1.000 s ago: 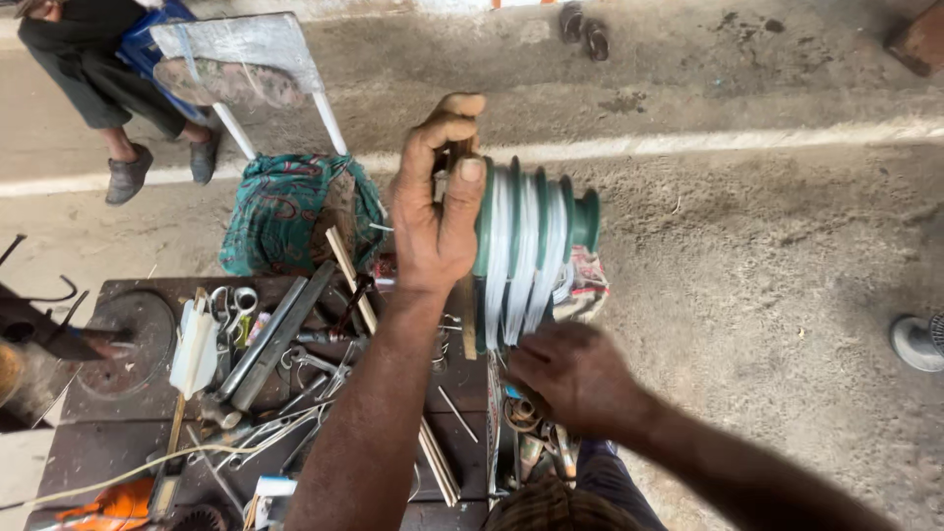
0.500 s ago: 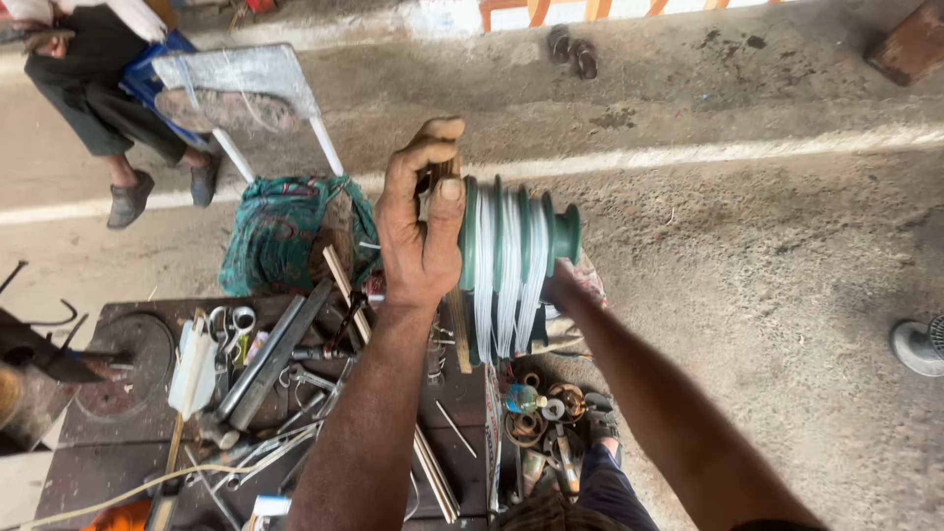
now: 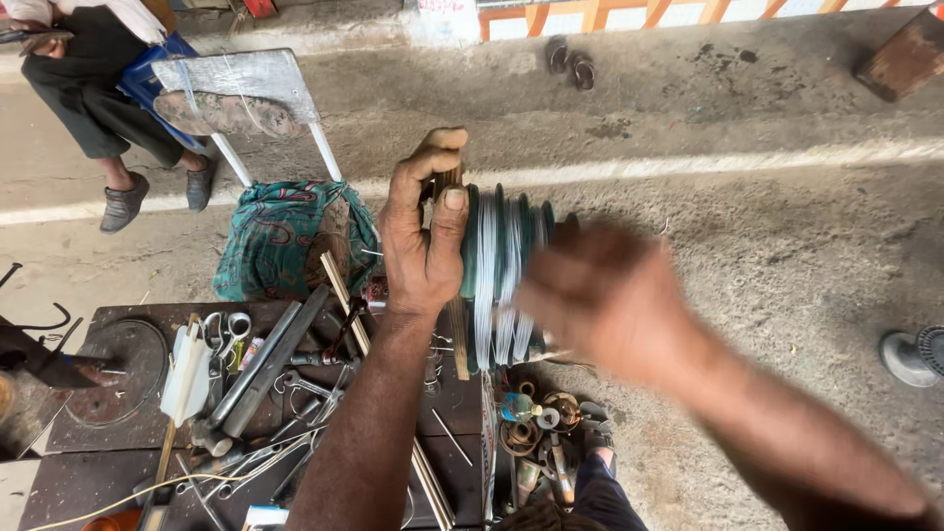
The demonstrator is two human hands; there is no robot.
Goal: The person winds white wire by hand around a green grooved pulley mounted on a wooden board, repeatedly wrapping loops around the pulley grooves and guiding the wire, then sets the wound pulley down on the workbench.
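My left hand (image 3: 425,228) grips the left face of a green grooved pulley (image 3: 500,270) and holds it up on edge above the workbench. The pulley's grooves look whitish and worn. My right hand (image 3: 605,295) is blurred with motion and lies over the pulley's right side, hiding that end. Whether it touches the pulley I cannot tell.
A dark metal workbench (image 3: 108,462) below carries several wrenches, rods, a pair of scissors (image 3: 231,329) and a round disc (image 3: 116,372). A teal patterned cloth bundle (image 3: 285,241) lies beyond it. A seated person (image 3: 93,88) and a white metal stool (image 3: 241,93) are at top left.
My right hand rose from the small parts below the bench up to the pulley's right side. The left hand kept holding the pulley aloft.
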